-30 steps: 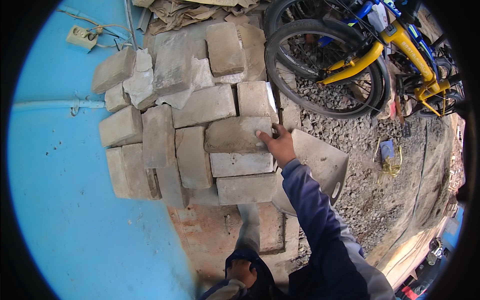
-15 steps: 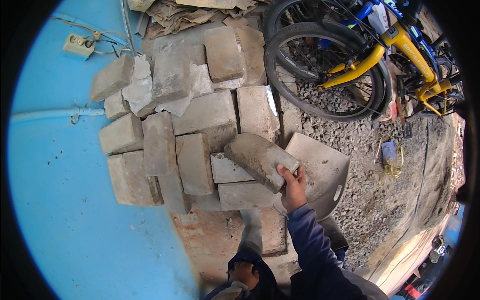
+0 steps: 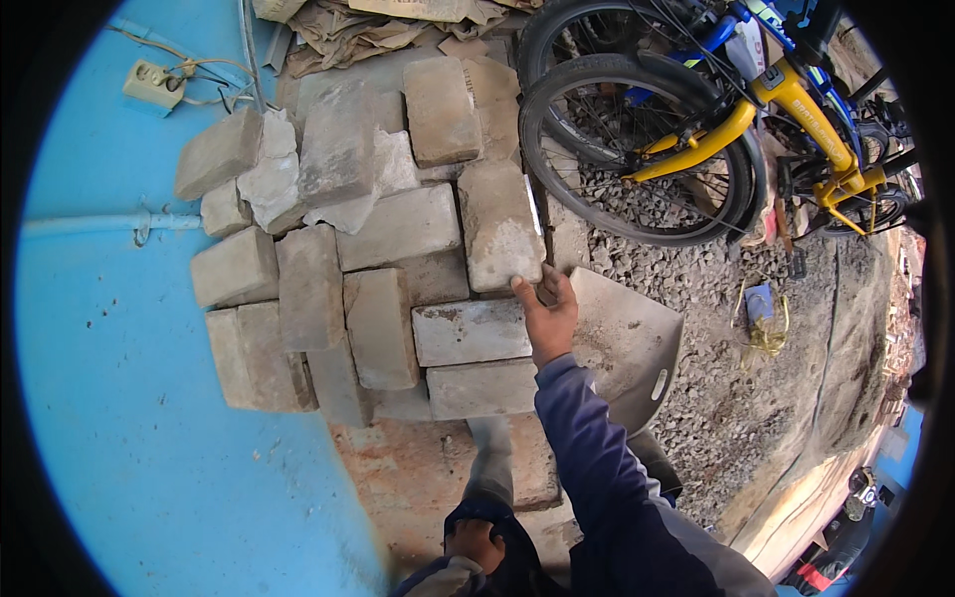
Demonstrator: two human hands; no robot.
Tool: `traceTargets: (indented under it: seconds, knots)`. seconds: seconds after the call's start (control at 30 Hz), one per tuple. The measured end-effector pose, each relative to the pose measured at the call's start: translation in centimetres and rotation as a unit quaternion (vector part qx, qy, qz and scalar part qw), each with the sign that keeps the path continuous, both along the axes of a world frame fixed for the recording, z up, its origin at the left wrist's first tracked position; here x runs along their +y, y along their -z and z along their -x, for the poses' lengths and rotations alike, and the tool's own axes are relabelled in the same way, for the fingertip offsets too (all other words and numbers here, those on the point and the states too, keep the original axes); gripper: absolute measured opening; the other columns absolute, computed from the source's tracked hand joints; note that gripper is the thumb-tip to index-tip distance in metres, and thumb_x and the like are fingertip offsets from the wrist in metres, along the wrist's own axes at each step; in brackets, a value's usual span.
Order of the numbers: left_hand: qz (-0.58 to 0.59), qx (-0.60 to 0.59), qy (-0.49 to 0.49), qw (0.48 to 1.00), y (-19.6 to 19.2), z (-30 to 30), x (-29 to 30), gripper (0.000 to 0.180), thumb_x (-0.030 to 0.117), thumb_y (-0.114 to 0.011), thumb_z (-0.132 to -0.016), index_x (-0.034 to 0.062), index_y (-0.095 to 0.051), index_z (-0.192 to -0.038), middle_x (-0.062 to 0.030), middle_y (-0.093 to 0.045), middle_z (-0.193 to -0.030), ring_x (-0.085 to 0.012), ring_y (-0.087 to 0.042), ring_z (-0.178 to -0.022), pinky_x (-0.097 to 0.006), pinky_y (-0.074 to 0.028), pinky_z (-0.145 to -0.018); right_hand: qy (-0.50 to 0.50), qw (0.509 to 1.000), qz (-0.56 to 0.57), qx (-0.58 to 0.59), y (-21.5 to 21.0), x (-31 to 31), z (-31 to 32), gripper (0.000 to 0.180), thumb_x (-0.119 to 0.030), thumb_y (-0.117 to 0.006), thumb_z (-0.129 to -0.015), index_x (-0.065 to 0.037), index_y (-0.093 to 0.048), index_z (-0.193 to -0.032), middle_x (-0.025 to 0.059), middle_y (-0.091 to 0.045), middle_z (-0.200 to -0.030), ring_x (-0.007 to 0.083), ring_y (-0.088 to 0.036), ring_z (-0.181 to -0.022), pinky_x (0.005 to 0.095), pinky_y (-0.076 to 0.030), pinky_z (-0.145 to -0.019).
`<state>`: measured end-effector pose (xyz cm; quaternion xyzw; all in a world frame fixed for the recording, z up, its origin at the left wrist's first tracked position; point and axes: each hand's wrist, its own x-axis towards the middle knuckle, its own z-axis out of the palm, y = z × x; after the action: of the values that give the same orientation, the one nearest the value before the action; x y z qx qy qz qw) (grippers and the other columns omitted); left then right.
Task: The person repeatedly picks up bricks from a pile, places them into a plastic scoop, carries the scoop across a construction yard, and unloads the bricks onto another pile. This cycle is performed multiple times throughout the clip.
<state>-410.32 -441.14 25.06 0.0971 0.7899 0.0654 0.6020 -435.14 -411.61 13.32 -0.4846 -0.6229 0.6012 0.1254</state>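
Blue wall [image 3: 119, 418] backs the brick stack [image 3: 358, 289], mostly built, with room on top. Right of it, bicycle [image 3: 716, 129]. Right hand [image 3: 545, 316], fingers spread, presses the brick [image 3: 500, 227] at the stack's right edge. Left hand [image 3: 476, 542], below the stack: can't tell.

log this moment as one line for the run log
right hand: fingertips on edge of grey brick atop brick stack | left hand: low, by body | near: blue wall, bicycle
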Motion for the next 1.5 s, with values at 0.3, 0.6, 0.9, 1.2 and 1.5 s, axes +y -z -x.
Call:
traceTargets:
  seconds: [0.3,0.6,0.9,1.2,1.5]
  knots:
    - [-0.020,0.043,0.012,0.999,0.1,-0.6,0.2,0.040,0.034,-0.064,-0.084,0.0098,-0.067,-0.116,-0.0153,-0.065,-0.121,-0.0362,-0.056,-0.120,-0.053,-0.047,-0.099,-0.107,0.991,0.023,0.078,4.6,0.7,-6.3,0.061,-0.013,-0.073,-0.088,-0.002,-0.049,-0.143,0.0167,-0.055,-0.141,0.0270,-0.051,-0.132,0.0373,-0.044,-0.106]
    - [-0.015,0.048,0.061,0.997,-0.6,-0.6,3.0,0.042,0.032,-0.066,-0.085,0.0075,-0.068,-0.119,-0.0185,-0.065,-0.122,-0.0358,-0.060,-0.117,-0.048,-0.047,-0.100,0.080,0.871,-0.153,-0.461,9.6,9.2,-37.6,0.090,-0.030,-0.081,-0.074,0.004,-0.038,-0.145,0.0304,-0.046,-0.141,0.0431,-0.046,-0.131,0.0454,-0.041,-0.109]
    - [0.010,0.051,0.109,0.993,-0.2,-2.5,6.5,0.043,0.034,-0.066,-0.085,0.0032,-0.068,-0.115,-0.0212,-0.066,-0.118,-0.0380,-0.061,-0.114,-0.049,-0.048,-0.099,0.096,0.890,0.025,-0.445,14.5,12.1,-41.9,0.051,-0.031,-0.071,-0.080,-0.006,-0.061,-0.124,0.0216,-0.068,-0.115,0.0390,-0.067,-0.104,0.0435,-0.053,-0.089]
    - [-0.058,0.022,0.150,0.987,-2.2,-5.6,11.4,0.075,0.049,-0.063,-0.090,-0.0009,-0.045,-0.144,-0.0311,-0.052,-0.138,-0.0430,-0.050,-0.130,-0.048,-0.042,-0.108,0.053,0.931,0.121,-0.340,-9.8,19.8,-39.9,0.047,-0.028,-0.071,-0.077,0.004,-0.065,-0.111,0.0259,-0.071,-0.098,0.0402,-0.070,-0.095,0.0451,-0.055,-0.086]
    - [-0.041,-0.282,-0.540,0.792,-10.1,0.6,20.0,0.072,0.043,-0.059,-0.096,0.0029,-0.030,-0.149,-0.0248,-0.043,-0.147,-0.0391,-0.051,-0.130,-0.048,-0.054,-0.101,0.127,0.934,0.176,-0.284,-31.2,17.8,-47.0,0.039,-0.029,-0.068,-0.077,0.010,-0.072,-0.080,0.0179,-0.071,-0.068,0.0258,-0.072,-0.059,0.0372,-0.060,-0.062]
